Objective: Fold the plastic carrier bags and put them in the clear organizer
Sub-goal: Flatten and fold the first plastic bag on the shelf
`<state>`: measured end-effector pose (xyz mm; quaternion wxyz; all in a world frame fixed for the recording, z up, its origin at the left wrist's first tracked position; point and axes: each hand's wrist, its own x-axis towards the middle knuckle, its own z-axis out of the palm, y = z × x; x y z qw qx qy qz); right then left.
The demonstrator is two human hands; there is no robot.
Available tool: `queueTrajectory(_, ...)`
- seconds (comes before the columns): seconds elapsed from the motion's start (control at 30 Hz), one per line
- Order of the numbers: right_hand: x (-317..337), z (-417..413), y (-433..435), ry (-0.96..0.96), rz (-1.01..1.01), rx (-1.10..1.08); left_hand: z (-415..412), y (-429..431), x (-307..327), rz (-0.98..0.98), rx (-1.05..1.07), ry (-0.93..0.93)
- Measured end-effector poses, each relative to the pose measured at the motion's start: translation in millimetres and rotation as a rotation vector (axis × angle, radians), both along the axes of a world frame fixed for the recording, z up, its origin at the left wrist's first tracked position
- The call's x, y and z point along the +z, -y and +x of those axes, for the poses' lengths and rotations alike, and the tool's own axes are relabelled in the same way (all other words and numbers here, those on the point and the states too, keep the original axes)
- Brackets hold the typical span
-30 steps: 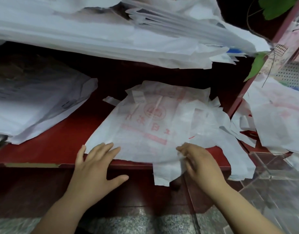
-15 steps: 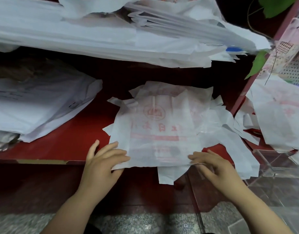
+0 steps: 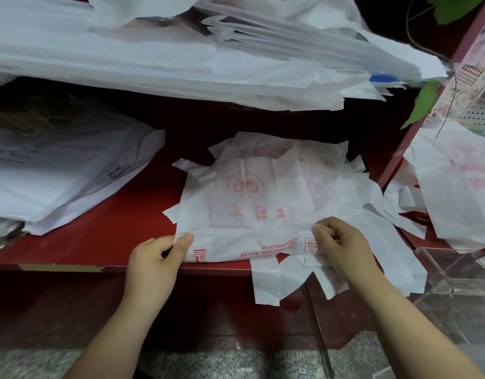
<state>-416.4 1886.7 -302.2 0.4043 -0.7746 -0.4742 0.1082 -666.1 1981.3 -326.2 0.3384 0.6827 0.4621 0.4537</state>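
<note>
On the red shelf (image 3: 99, 228), white bag stacks (image 3: 58, 181) left and overhead, clear organizer (image 3: 454, 272) at right. Pinching near edge of the printed bag (image 3: 249, 209) with left hand (image 3: 154, 258) and right hand (image 3: 342, 247).

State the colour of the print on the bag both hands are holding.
Red, on a white bag; the head view shows it best.

The carrier bag (image 3: 263, 214) is translucent white with a red round emblem and lettering; the shelf (image 3: 121, 233) is deep red, the leaf (image 3: 424, 103) green, the floor (image 3: 208, 362) speckled grey
</note>
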Motion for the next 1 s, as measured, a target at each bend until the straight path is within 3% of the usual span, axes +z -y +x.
queueTrajectory(0.1, 1, 2, -11, 0.116, -0.080, -0.045, -1, -9, -1, -0.002, 0.031, -0.049)
queueTrajectory(0.27, 1, 5, -19, 0.365, -0.195, -0.044, 1, -12, 2, 0.175, 0.193, -0.386)
queueTrajectory(0.47, 3, 2, -24, 0.410, -0.251, -0.074, -1, -14, -3, 0.330, 0.299, -0.540)
queueTrajectory(0.57, 3, 1, -26, 0.419, -0.270, -0.087, 16, 2, 3, 0.623, 0.041, -0.536)
queueTrajectory(0.63, 4, 0, -28, 0.421, -0.289, -0.097, 33, 14, -2, 0.712, -0.197, -0.623)
queueTrajectory(0.77, 5, 2, -33, 0.430, -0.320, -0.108, 42, 16, -12, 0.454, -0.351, -0.978)
queueTrajectory(0.93, 8, 1, -36, 0.554, -0.411, -0.150, 44, 10, 0, 0.334, -0.337, -1.112)
queueTrajectory(1.0, 11, -4, -33, 0.665, -0.285, -0.203, 44, 9, 0, 0.281, -0.369, -1.124)
